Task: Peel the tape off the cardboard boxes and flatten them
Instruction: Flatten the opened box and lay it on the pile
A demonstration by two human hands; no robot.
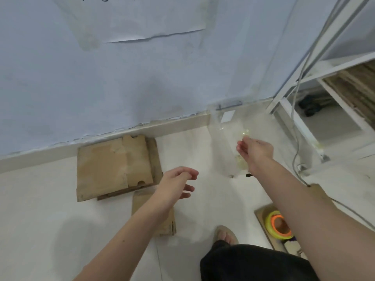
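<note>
Head view, R hand (256, 152) over clear bag (227, 138), L hand (178, 182) loose, flattened boxes (113, 167)

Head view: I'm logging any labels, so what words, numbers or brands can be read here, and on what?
Paper sheet on the wall: dark handwritten strokes at the top edge, cut off by the frame, unreadable.
Flattened cardboard on the floor: no print visible.
Tape roll: no readable label.
</note>
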